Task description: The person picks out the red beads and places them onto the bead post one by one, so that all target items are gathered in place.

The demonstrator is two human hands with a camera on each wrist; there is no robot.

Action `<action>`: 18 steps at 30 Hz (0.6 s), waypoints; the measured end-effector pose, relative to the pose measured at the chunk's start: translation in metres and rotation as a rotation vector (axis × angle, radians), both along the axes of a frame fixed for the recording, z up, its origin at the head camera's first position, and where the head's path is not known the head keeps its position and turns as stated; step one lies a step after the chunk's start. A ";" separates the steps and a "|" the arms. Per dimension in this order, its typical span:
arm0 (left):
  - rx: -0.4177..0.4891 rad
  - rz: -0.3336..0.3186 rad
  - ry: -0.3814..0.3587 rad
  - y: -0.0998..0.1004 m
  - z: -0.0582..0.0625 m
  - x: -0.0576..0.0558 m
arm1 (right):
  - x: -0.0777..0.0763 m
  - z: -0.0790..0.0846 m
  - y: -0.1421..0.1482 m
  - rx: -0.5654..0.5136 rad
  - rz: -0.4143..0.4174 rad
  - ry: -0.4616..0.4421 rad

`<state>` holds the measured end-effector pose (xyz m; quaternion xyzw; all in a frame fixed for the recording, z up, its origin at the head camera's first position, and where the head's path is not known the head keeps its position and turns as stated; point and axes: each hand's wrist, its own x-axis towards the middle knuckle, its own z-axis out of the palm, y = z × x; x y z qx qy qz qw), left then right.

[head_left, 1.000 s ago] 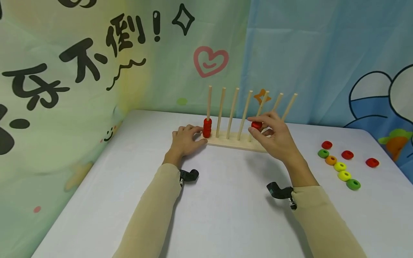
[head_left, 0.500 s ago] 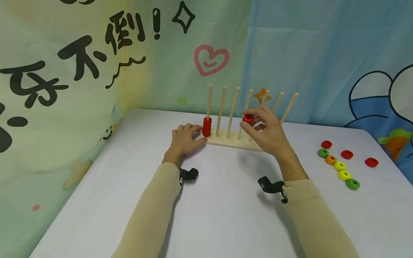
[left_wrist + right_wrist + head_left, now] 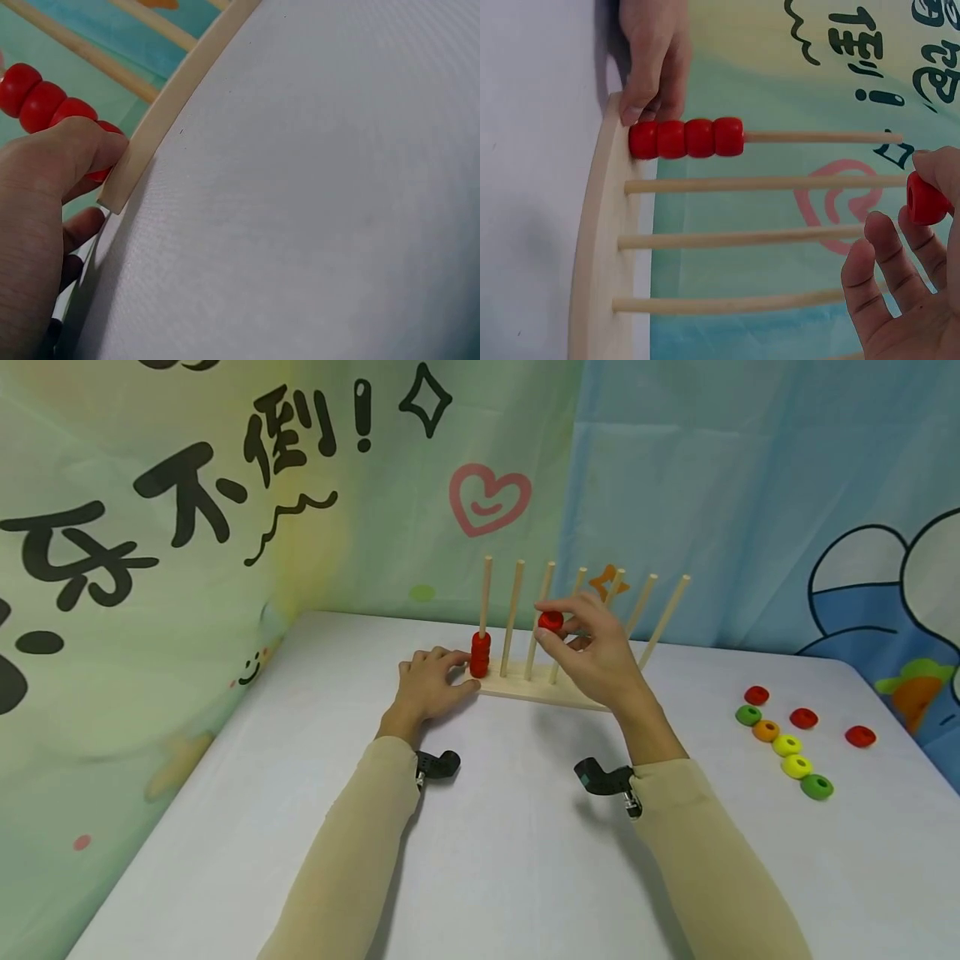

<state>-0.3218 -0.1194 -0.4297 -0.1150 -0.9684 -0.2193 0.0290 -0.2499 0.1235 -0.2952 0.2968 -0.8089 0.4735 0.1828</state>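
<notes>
Threading the red bead [image 3: 928,202] onto a peg looks to be the step in hand, so its hole is the thing to mind. The right hand [image 3: 596,647] pinches the bead by its sides with the thumb and a finger, the remaining fingers loosely spread — a good hold, since the hole shows uncovered in the right wrist view and faces the wooden base [image 3: 540,692]. The bead is in the air among the pegs and seems to be on none of them; in the head view it overlaps the third peg [image 3: 547,583], below the tip, so I would lift it clear before lining it up. Lower it level, and let go only once the tip is well inside the hole

The left hand [image 3: 432,687] grips the end of the base beside four stacked red beads [image 3: 480,655] on the first peg [image 3: 485,602] — a steady, light hold should stop the base sliding on the white table [image 3: 517,827]. How its hidden fingers lie, I cannot tell
</notes>
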 end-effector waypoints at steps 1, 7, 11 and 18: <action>0.002 -0.001 0.000 0.000 0.000 0.000 | 0.000 0.000 -0.002 0.002 0.001 0.006; 0.007 0.001 -0.001 -0.002 -0.001 0.001 | -0.005 0.004 -0.013 -0.014 0.021 0.030; 0.000 0.009 -0.001 -0.002 -0.002 0.000 | -0.008 0.008 -0.021 -0.032 0.039 0.022; -0.002 0.004 -0.001 -0.001 0.000 0.000 | -0.013 0.014 -0.031 -0.066 0.078 0.036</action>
